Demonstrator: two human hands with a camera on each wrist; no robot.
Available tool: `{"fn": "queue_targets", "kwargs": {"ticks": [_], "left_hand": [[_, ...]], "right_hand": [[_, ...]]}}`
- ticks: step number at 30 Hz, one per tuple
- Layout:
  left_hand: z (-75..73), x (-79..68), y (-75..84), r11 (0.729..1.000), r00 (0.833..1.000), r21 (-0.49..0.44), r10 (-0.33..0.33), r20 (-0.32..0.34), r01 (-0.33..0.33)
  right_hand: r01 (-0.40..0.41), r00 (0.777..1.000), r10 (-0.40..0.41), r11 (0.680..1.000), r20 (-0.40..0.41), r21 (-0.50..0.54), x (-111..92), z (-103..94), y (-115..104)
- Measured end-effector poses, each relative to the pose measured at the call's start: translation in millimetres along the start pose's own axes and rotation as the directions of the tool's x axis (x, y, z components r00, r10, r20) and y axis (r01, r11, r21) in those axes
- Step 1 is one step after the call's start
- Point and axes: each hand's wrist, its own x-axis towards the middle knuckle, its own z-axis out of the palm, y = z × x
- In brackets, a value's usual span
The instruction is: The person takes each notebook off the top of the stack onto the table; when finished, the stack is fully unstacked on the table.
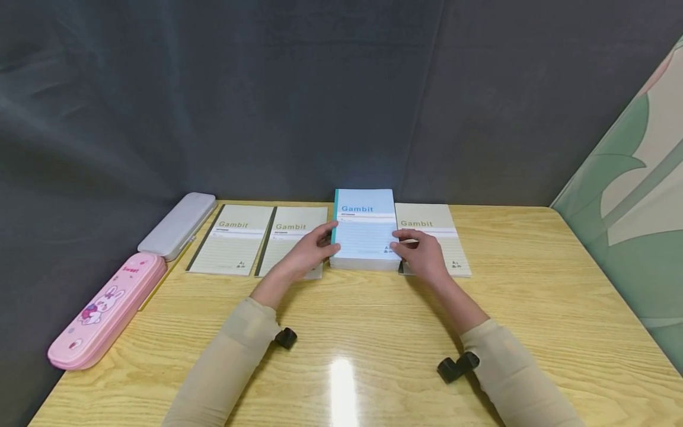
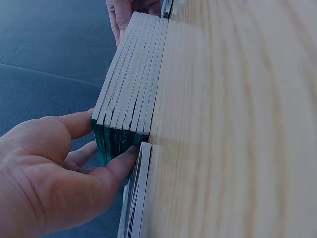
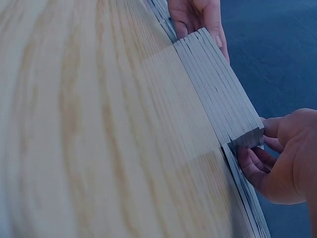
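Observation:
A thick stack of light-blue Gambit notebooks (image 1: 365,237) stands at the back of the table, between both hands. My left hand (image 1: 310,248) holds its teal spine side. In the left wrist view the thumb (image 2: 121,163) is at the lower spine edge and a finger (image 2: 79,124) at the top edge. My right hand (image 1: 424,255) holds the opposite side, fingertips (image 1: 396,235) right at the cover's edge. In the right wrist view its bent fingers (image 3: 250,161) reach the stack's lower edge. The stacked notebooks (image 3: 218,89) show slightly uneven ends.
Two cream Gambit notebooks (image 1: 229,240) lie left of the stack, the nearer one (image 1: 290,228) partly under my left hand. Another cream notebook (image 1: 434,219) lies to the right, below my right hand. A pink pencil case (image 1: 109,308), a white case (image 1: 178,225) and a yellow pencil (image 1: 168,273) line the left edge.

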Motion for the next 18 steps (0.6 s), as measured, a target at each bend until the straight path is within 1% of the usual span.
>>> {"fn": "queue_targets", "kwargs": {"ticks": [4, 9, 11, 18], "left_hand": [[1.0, 1.6, -0.3, 1.000, 1.000, -0.023, 0.010, 0.014, -0.010], [1.5, 1.7, 0.1, 1.000, 0.999, -0.022, 0.016, 0.034, -0.015], [1.3, 1.6, -0.4, 1.000, 0.999, -0.010, 0.010, 0.031, -0.010], [0.6, 3.0, -3.1, 0.999, 1.000, 0.039, 0.002, 0.001, -0.002]], "right_hand": [[0.000, 1.000, 0.000, 1.000, 0.001, 0.007, -1.2, -2.2, -0.7], [-0.017, 1.000, 0.017, 1.000, 0.008, 0.024, -1.2, -4.1, -0.5], [-0.031, 0.999, 0.030, 0.999, 0.016, 0.034, -0.9, -4.6, -0.4], [-0.018, 0.999, 0.015, 0.999, 0.051, 0.050, 0.0, -9.5, 2.0]]}}
